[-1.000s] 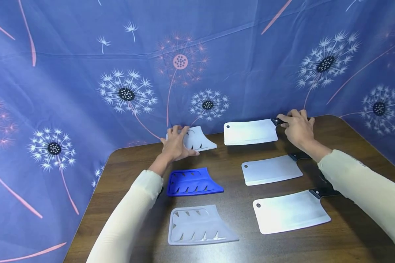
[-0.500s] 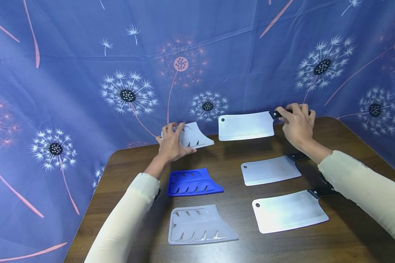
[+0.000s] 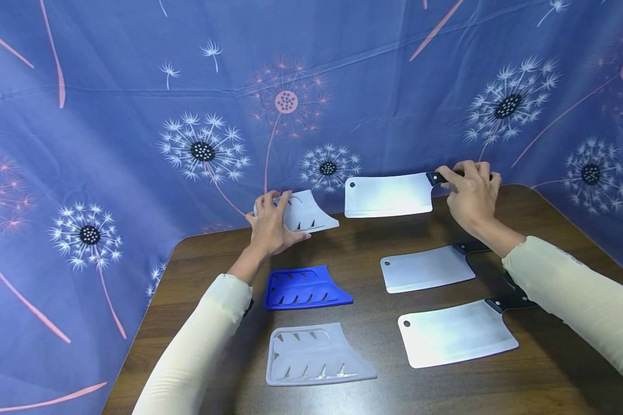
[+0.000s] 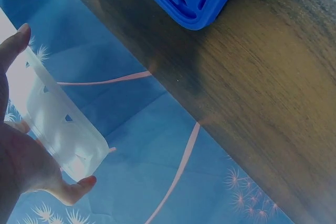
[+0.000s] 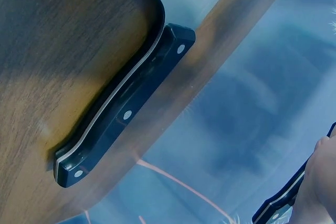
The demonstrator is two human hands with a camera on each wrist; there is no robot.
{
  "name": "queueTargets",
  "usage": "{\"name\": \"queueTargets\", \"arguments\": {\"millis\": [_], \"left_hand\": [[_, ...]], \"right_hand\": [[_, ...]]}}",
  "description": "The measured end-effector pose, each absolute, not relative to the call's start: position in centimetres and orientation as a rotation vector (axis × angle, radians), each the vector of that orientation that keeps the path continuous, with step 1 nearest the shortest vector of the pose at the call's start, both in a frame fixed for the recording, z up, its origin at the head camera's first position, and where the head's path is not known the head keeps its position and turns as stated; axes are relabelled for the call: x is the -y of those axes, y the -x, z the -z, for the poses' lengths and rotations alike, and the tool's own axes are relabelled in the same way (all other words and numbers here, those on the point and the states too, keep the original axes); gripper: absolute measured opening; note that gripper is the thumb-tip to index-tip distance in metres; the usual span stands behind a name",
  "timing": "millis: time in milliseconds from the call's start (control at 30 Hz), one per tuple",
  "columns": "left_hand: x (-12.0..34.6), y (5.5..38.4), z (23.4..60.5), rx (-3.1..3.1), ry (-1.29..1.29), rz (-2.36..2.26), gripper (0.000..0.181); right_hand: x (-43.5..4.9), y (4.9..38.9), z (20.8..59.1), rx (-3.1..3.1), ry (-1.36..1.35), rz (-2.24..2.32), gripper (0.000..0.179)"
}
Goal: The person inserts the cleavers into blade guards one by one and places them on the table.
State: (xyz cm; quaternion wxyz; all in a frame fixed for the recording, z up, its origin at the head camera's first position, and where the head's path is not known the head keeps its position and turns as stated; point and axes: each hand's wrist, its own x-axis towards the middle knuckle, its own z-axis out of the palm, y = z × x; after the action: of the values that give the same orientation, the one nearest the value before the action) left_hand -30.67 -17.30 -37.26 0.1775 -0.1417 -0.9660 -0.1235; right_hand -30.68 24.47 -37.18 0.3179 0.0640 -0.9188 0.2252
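Note:
At the table's far edge my left hand (image 3: 269,229) grips a white plastic blade guard (image 3: 310,214) by its left end. The left wrist view shows the slotted guard (image 4: 59,127) between thumb and fingers, tilted up from the table. My right hand (image 3: 471,197) holds the black handle of a cleaver (image 3: 388,197), its broad blade pointing left toward the guard, with a gap between them. In the right wrist view only the end of that handle (image 5: 281,200) and part of the hand (image 5: 319,184) appear at the lower right.
Nearer on the brown wooden table (image 3: 187,300) lie a blue blade guard (image 3: 303,288) and a translucent white one (image 3: 316,357). Right of them rest two more cleavers, a middle one (image 3: 428,269) and a near one (image 3: 457,334), handles partly behind my right arm. A dandelion-print blue cloth (image 3: 384,86) hangs behind.
Both hands have risen, lifting the cleaver and the white guard off the tabletop and shifting them a little to the left. The other guards and cleavers stay where they were.

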Motion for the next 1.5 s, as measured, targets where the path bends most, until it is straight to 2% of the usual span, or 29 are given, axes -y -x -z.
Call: {"name": "queueTargets", "arguments": {"millis": [467,1500], "left_hand": [[16.9,30.7,37.1,2.696,0.405,0.369,0.109],[16.5,30.3,37.6,2.668,0.378,0.386,0.108]], "right_hand": [[-23.9,30.8,37.0,2.388,-0.236,-0.595,0.063],[-23.4,30.2,37.9,2.353,-0.225,-0.584,0.058]]}}
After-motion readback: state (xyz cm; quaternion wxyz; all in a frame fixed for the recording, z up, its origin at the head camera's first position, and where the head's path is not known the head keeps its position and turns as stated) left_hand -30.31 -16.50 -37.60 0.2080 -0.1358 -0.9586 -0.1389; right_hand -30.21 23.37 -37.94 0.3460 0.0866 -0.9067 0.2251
